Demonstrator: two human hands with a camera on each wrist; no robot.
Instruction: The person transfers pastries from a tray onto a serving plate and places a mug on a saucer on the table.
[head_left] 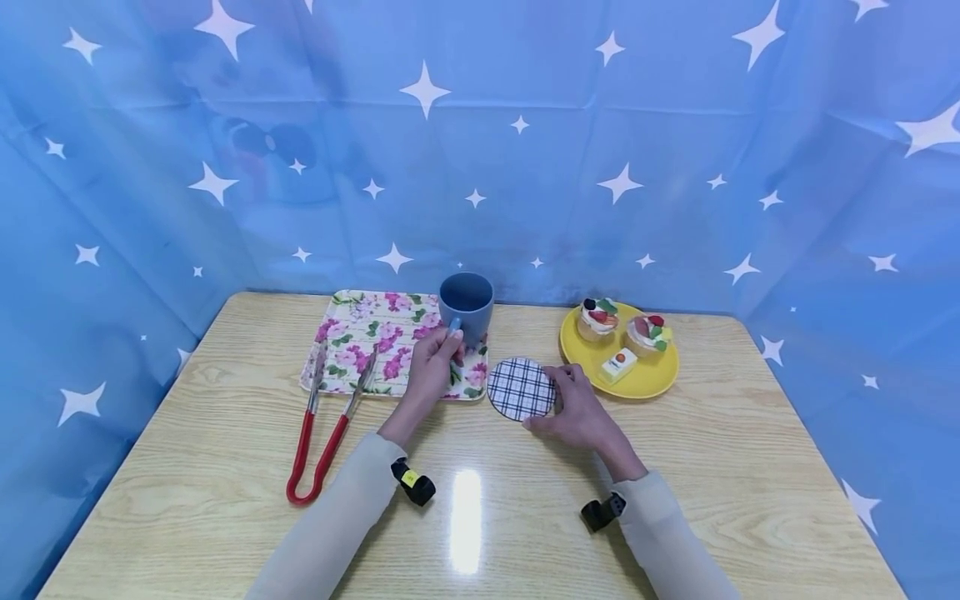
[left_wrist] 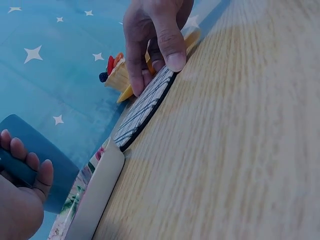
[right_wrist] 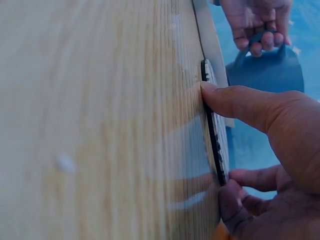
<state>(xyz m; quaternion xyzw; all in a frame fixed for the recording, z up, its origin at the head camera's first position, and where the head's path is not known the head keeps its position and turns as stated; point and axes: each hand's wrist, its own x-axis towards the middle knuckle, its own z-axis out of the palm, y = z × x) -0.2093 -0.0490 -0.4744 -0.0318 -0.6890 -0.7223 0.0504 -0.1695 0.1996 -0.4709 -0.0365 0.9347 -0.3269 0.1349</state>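
My left hand (head_left: 432,364) grips a blue mug (head_left: 473,319) by its handle, with the fingers curled through it in the left wrist view. The mug is upright over the right end of a floral tray (head_left: 356,333); whether its base touches the tray I cannot tell. To the right of the tray lies a round plaid coaster (head_left: 519,389) with a dark edge. My right hand (head_left: 583,410) holds this coaster by its rim, thumb (right_wrist: 222,97) at the near side and fingers at the right side. The coaster lies flat on or very close to the table.
Red-handled tongs (head_left: 326,454) lie spread at the left, their metal tips over the tray's front edge. A yellow plate (head_left: 652,384) at the back right carries two fruit-topped cupcakes (head_left: 597,321) and a small white piece (head_left: 618,364). Behind the wooden table (head_left: 525,517) hangs a blue starred curtain (head_left: 480,225).
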